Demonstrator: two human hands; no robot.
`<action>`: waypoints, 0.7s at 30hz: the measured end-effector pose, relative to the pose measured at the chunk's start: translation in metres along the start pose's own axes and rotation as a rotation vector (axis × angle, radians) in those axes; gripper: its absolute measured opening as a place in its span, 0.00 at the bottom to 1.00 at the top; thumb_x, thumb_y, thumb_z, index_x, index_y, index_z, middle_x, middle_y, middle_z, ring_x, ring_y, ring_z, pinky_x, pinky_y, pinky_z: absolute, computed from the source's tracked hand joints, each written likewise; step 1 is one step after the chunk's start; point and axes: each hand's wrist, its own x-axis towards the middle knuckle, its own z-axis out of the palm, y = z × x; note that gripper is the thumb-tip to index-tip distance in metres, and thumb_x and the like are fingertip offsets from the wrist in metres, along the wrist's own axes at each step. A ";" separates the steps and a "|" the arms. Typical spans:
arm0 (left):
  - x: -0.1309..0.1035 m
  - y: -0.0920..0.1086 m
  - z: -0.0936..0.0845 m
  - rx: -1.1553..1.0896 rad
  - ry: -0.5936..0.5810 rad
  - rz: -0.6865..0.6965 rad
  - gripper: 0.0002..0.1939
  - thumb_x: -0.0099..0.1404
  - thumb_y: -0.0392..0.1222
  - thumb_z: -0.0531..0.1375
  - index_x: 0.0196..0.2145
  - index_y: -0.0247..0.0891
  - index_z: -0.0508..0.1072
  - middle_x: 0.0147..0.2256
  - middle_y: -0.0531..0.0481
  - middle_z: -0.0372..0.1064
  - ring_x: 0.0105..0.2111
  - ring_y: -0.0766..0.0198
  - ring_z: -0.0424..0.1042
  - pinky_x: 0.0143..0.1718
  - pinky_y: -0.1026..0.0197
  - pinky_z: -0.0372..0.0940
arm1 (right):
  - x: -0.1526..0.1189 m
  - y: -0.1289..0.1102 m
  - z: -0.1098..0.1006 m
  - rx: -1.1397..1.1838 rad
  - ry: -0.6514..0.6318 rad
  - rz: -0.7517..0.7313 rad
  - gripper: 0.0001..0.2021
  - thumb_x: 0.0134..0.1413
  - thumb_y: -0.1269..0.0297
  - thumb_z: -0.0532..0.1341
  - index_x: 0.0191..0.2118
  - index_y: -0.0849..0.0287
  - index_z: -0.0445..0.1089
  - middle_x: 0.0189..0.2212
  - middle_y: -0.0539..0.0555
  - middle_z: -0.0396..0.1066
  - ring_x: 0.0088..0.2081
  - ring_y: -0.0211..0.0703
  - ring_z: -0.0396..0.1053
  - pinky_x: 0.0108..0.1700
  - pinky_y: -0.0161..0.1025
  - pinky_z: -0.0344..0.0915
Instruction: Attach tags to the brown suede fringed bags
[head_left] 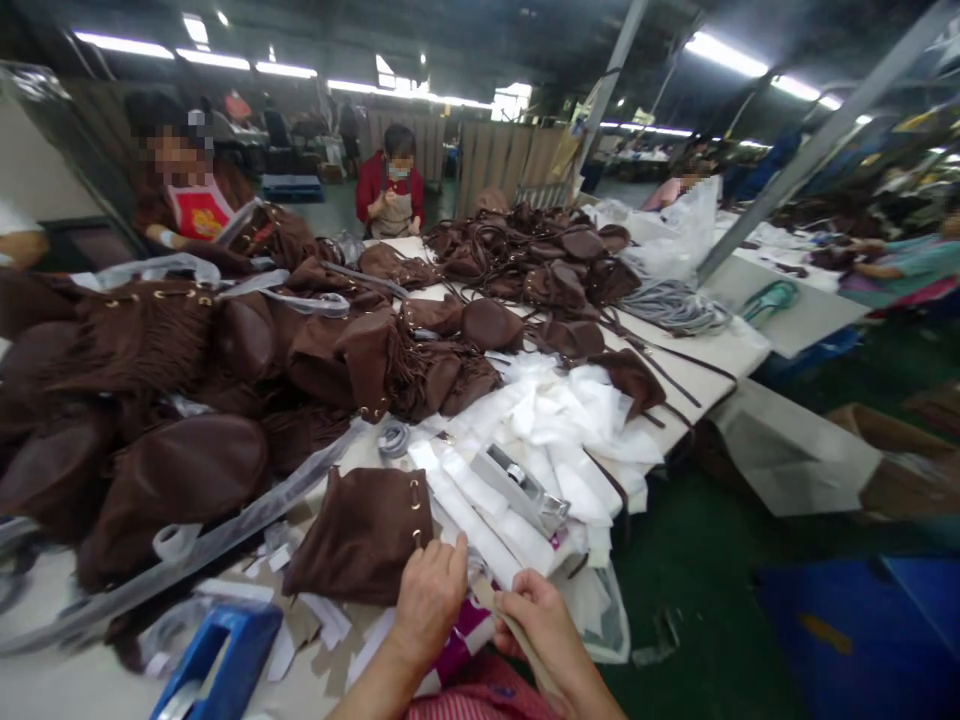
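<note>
A brown bag (pixel 364 535) with gold eyelets along its right edge lies on the table in front of me. My left hand (pixel 431 590) is beside the bag's lower right corner, its fingers bent; whether it grips anything is hard to make out. My right hand (pixel 536 620) is closed on a thin beige strip (pixel 525 650) that runs down along the palm. Just beyond the hands a grey tape dispenser (pixel 521 490) rests on white sheets (pixel 469 505). A blue tape dispenser (pixel 221 665) stands at the lower left, among paper scraps.
Brown fringed bags (pixel 135 340) are heaped across the left and back of the table (pixel 739 350). White wrapping (pixel 555 410) is piled mid-table. Coiled grey tubing (pixel 675 305) lies farther back. People sit across the table. A blue container (pixel 862 630) is at lower right.
</note>
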 end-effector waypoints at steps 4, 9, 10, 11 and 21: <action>-0.002 0.002 0.004 -0.043 -0.005 0.052 0.18 0.63 0.28 0.54 0.52 0.28 0.66 0.30 0.49 0.69 0.31 0.59 0.69 0.31 0.58 0.62 | -0.004 0.009 0.000 0.080 0.057 -0.022 0.20 0.30 0.60 0.69 0.22 0.55 0.54 0.11 0.43 0.64 0.14 0.33 0.62 0.17 0.30 0.62; -0.002 0.000 0.004 -0.060 -0.027 0.072 0.20 0.62 0.27 0.53 0.52 0.30 0.65 0.30 0.50 0.69 0.31 0.60 0.69 0.31 0.59 0.62 | -0.002 0.016 0.005 0.158 0.085 -0.041 0.22 0.29 0.58 0.72 0.23 0.56 0.55 0.13 0.43 0.64 0.18 0.34 0.65 0.19 0.30 0.65; -0.002 -0.001 0.004 -0.059 -0.029 0.081 0.21 0.62 0.26 0.53 0.53 0.30 0.65 0.30 0.50 0.69 0.31 0.61 0.69 0.31 0.60 0.62 | 0.000 0.018 0.007 0.171 0.092 -0.055 0.23 0.30 0.57 0.72 0.23 0.56 0.55 0.13 0.43 0.64 0.18 0.34 0.65 0.20 0.30 0.65; -0.002 -0.002 0.004 -0.057 -0.033 0.092 0.21 0.62 0.26 0.53 0.53 0.30 0.64 0.30 0.50 0.69 0.32 0.61 0.69 0.31 0.60 0.63 | 0.002 0.020 0.009 0.179 0.098 -0.067 0.23 0.30 0.56 0.72 0.22 0.55 0.55 0.13 0.43 0.64 0.18 0.34 0.66 0.20 0.31 0.64; -0.012 -0.007 0.015 -0.072 -0.083 0.149 0.23 0.60 0.25 0.53 0.54 0.31 0.64 0.34 0.47 0.71 0.35 0.59 0.70 0.35 0.59 0.66 | 0.005 0.027 0.008 0.306 -0.029 -0.011 0.18 0.25 0.71 0.68 0.30 0.59 0.66 0.21 0.47 0.73 0.24 0.38 0.70 0.29 0.33 0.65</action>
